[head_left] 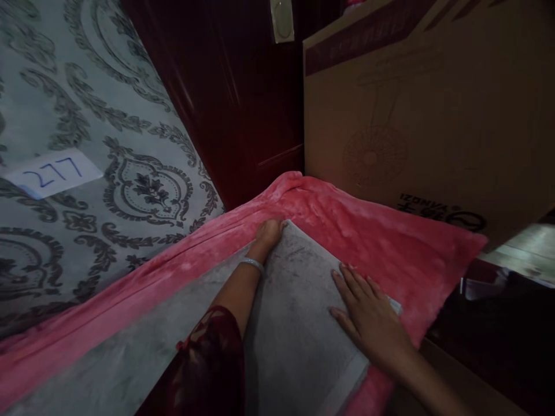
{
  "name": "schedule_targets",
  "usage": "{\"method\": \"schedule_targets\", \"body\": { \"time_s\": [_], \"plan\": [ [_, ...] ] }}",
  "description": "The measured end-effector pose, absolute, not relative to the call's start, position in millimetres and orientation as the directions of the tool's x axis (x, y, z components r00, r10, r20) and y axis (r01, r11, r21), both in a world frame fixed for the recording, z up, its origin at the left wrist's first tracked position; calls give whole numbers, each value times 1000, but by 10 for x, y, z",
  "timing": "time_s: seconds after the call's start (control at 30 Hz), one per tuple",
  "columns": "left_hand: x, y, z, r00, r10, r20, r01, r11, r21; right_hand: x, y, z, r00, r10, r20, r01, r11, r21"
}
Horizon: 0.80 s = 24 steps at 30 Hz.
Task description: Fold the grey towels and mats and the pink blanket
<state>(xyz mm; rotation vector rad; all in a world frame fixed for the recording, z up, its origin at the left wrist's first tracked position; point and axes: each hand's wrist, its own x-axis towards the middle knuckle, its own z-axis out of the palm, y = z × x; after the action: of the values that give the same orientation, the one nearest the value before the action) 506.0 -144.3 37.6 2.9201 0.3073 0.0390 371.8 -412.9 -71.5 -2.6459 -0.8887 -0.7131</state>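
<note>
The left hand (269, 232) is curled shut around the top corner of the gray cloth (299, 294). The fingertips are bent and hard to see, but it looks like a tight pinch, maybe so the corner can't slip. The right hand (373, 318) is not gripping. It lies open and flat on the cloth, by the right edge, with its fingers spread out. A wide, flat hand like that probably helps press the cloth smooth.

The gray cloth lies on top of a fluffy pink blanket (390, 225), and the pink shows all around the far corner. The pink end sits close to a big cardboard box (416, 127) and a dark red panel (234, 104), so there seems to be little room there. On the left is a wall (147, 190) with curly leaf shapes and a white paper (54, 173) that says 277. The left wrist wears a bracelet (254, 264), below the hand and clear of the pinched corner
</note>
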Motion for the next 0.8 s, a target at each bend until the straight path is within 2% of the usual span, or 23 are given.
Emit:
{"method": "schedule_targets", "body": {
  "time_s": [0.17,0.5,0.8],
  "plan": [
    [5068,-1367,250,981,176,86,155,-965,211,3707,-4146,-695,697,510,504,630,-771,-92],
    [5078,-1376,247,980,178,88,157,-967,202,3697,-4153,-671,700,509,501,641,-757,-125],
    [5058,-1384,244,977,201,77,184,-965,185,3694,-4147,-670,699,504,507,629,-771,-101]
  ]
}}
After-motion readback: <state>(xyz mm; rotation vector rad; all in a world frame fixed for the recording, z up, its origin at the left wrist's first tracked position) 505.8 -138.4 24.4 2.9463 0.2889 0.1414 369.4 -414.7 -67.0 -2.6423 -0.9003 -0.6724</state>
